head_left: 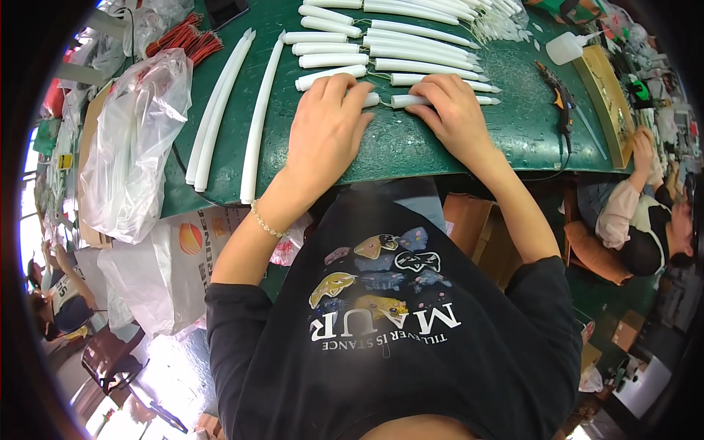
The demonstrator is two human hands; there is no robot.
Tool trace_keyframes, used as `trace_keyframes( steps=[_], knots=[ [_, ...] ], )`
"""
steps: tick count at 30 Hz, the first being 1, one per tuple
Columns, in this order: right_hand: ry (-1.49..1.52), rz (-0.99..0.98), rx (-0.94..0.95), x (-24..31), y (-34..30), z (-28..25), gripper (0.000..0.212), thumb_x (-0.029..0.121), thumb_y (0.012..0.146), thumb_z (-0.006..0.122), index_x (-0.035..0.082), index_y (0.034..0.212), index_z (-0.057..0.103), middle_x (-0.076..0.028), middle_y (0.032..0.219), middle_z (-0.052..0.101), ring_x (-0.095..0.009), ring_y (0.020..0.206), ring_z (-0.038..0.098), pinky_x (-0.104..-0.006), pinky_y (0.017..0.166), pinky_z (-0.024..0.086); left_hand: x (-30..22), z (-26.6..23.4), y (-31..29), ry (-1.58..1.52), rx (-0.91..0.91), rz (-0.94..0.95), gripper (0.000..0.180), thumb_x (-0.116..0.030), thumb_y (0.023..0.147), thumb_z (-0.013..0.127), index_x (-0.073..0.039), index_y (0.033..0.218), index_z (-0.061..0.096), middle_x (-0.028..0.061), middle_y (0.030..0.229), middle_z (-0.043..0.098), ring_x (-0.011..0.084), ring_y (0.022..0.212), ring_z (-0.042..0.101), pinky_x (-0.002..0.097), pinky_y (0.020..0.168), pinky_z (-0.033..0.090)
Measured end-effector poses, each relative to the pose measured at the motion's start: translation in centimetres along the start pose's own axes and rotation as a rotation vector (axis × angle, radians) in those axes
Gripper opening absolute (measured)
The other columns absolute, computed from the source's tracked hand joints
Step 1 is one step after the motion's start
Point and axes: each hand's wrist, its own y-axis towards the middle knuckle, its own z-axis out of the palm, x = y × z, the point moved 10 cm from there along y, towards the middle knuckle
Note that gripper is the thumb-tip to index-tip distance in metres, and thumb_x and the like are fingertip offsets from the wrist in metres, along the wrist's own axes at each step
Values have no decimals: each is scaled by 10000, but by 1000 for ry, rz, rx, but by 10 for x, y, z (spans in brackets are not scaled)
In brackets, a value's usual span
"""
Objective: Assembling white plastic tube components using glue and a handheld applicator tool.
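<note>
My left hand (328, 126) lies closed over a short white candle tube (372, 100), only the end of which shows past the fingertips. To its right, my right hand (456, 117) pinches a longer white taper candle piece (403, 101), whose pointed tip sticks out beyond the knuckles. A thin wire seems to run between these two pieces. Just beyond the hands lie rows of similar pairs: short tubes (334, 60) on the left and pointed candle pieces (429, 64) on the right, joined by thin wires.
Longer white candles (262, 121) lie on the green table (367, 161) at left, near a clear plastic bag (139, 139) and red wires (183, 37). At right are a glue gun (561, 99), a white squeeze bottle (566, 48) and a wooden tray (603, 95). Other people sit on both sides.
</note>
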Motion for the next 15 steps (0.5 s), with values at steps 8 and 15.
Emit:
trace_keyframes(
  steps=[8, 15],
  knots=[
    [-3, 6, 14, 1, -1, 2, 191, 144, 776, 688, 50, 921, 607, -76, 959, 599, -274, 943, 559, -365, 822, 430, 16, 15, -5, 44, 78, -22, 216, -113, 787, 650, -35, 973, 573, 99, 861, 552, 278, 852, 555, 386, 741, 451],
    [33, 2, 11, 3, -2, -1, 198, 142, 790, 688, 55, 946, 602, -69, 930, 626, -268, 890, 582, -359, 804, 423, 15, 18, -7, -96, 158, -43, 197, -141, 840, 619, -20, 985, 563, 120, 848, 569, 309, 796, 575, 404, 687, 473]
  ],
)
